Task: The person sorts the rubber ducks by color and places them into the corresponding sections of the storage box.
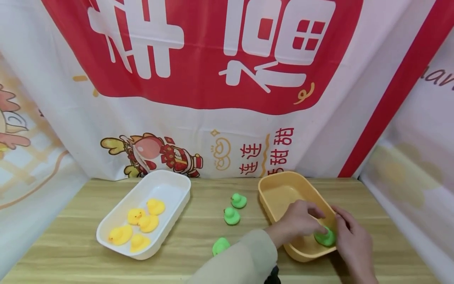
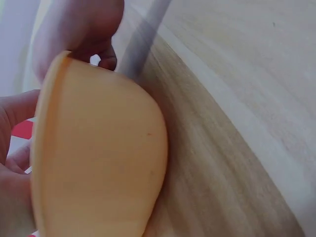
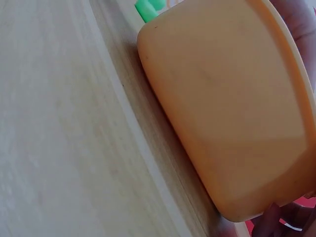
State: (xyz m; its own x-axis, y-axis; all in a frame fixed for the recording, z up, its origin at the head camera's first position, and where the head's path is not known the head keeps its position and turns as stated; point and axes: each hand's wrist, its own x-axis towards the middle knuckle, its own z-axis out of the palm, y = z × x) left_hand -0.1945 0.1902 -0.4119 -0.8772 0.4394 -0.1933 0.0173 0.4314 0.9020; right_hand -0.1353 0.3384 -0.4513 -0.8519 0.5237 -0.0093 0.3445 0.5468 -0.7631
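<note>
My left hand [image 1: 299, 220] reaches down into the orange bin [image 1: 280, 189], its fingertips pinching a green toy duck [image 1: 325, 238] at the bin's near right corner. On the bin's right side, my right hand [image 1: 354, 240] grips the rim, thumb and fingers along the edge. Between the two bins, two green toy ducks [image 1: 232, 216] sit on the table, and another green duck [image 1: 220, 245] lies nearer, partly covered by the left sleeve. Both wrist views look at the orange bin's outer wall [image 2: 103, 143], with parts of the hands around its rim.
To the left stands a white bin [image 1: 170, 183] with several yellow toy ducks [image 1: 120, 234] inside. The wooden table [image 1: 205, 189] ends at a printed cloth backdrop [image 1: 213, 114], with further cloth on both sides.
</note>
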